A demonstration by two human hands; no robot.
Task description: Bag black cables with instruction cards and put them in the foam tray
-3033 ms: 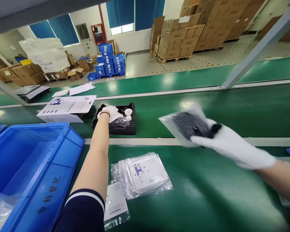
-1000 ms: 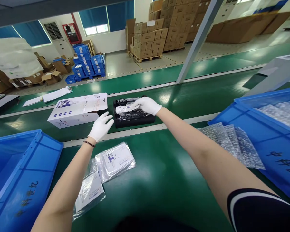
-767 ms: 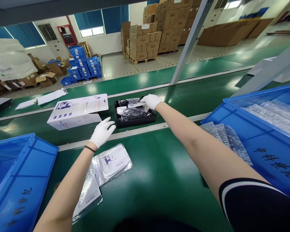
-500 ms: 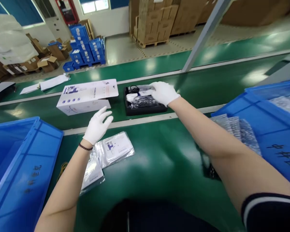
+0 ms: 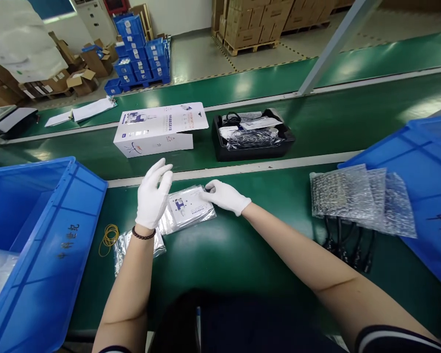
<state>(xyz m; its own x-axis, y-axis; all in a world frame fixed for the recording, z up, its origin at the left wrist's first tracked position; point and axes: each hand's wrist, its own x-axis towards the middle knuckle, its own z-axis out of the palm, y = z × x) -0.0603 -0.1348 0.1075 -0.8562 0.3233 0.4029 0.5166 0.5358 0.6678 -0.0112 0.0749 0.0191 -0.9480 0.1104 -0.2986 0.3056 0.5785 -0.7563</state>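
Note:
My left hand (image 5: 152, 196), in a white glove, hovers over the left part of the bagged booklets with its fingers apart and nothing held. My right hand (image 5: 226, 196), gloved too, has its thumb and fingertips closed at the right edge of a printed booklet in a clear bag (image 5: 191, 206). Partly under my left forearm lies another clear bag (image 5: 159, 245). Beyond, a black tray (image 5: 253, 153) holds a dark cable and plastic-wrapped items. Left of it, a white printed carton (image 5: 158, 120) lies on its side, its near end flap open.
Blue bins stand at the left (image 5: 84, 206) and right (image 5: 397, 142). Bubble-wrapped packs (image 5: 341, 191) with black cables (image 5: 338, 245) lean by the right bin. Yellow rubber bands (image 5: 110, 236) lie near the left bin. A metal post (image 5: 330, 54) rises behind.
My right hand has left the black tray and come down to the bagged booklet's right edge. A white paper now shows on the tray's contents. My left hand stays raised and open.

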